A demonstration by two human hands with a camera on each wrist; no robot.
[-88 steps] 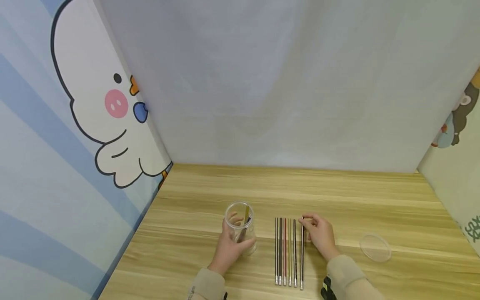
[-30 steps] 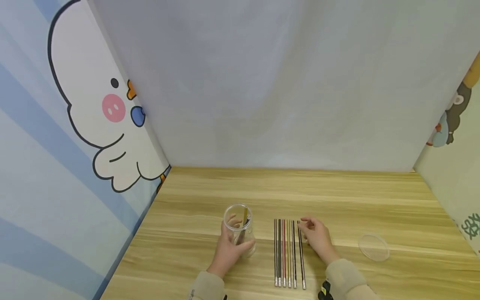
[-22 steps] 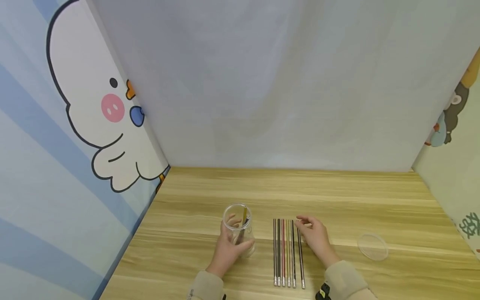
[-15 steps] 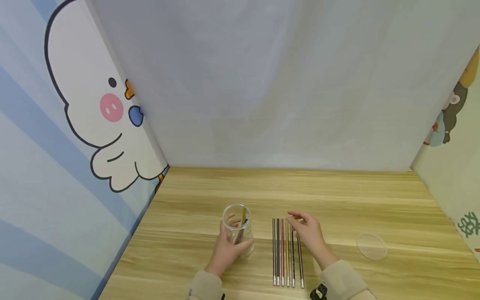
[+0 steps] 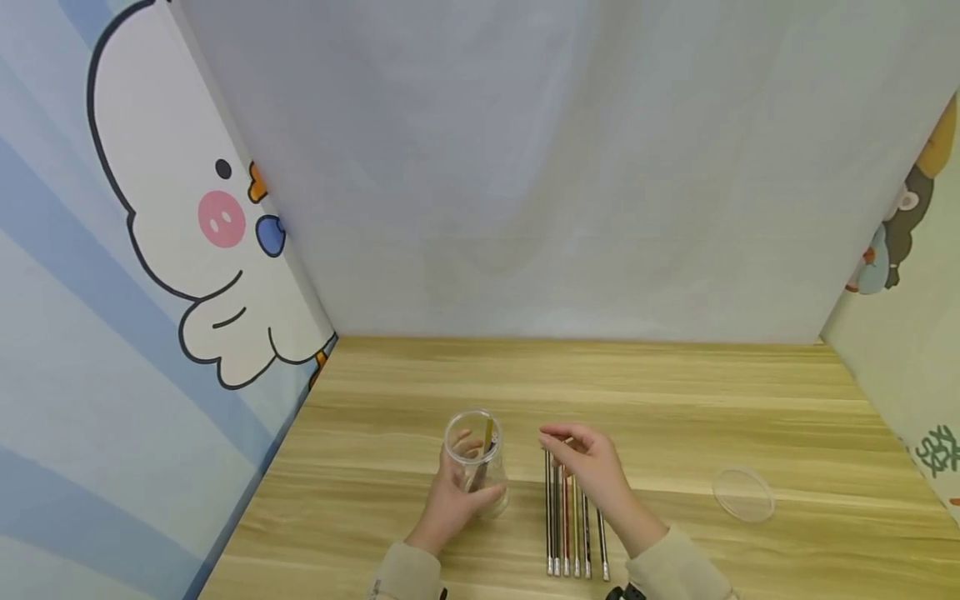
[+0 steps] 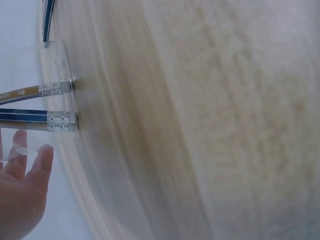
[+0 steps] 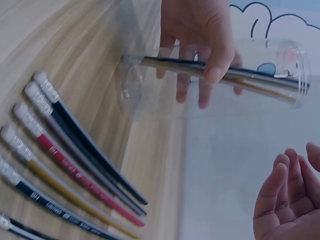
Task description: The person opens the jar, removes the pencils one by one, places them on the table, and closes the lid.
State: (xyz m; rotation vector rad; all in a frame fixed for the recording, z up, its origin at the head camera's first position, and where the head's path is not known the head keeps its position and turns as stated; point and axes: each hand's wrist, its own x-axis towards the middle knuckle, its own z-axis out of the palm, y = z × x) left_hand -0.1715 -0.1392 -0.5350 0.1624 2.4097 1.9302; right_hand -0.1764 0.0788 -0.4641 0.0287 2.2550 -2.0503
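Observation:
My left hand (image 5: pixel 452 508) is wrapped round a clear plastic jar (image 5: pixel 497 479) standing upright on the table. Inside it lean a few pencils (image 7: pixel 175 66), eraser ends at the bottom, as the left wrist view shows. To the jar's right lies a row of several pencils (image 5: pixel 566 525), black, grey, red and yellow, with their eraser ends towards me. My right hand (image 5: pixel 592 468) hovers over the far ends of the row, at its left side, covering some tips. In the right wrist view its fingers (image 7: pixel 295 185) are loosely bent with nothing between them.
A clear round lid (image 5: pixel 742 494) lies flat on the wooden table (image 5: pixel 750 400), right of the pencils. A pale curtain-like wall (image 5: pixel 525 250) rises behind the table, with cartoon-printed walls (image 5: pixel 247 283) on both sides.
My right hand has let go of the rightmost pencil, leaving it slightly slanted, and has moved left across the row's far ends. My left hand stays on the jar.

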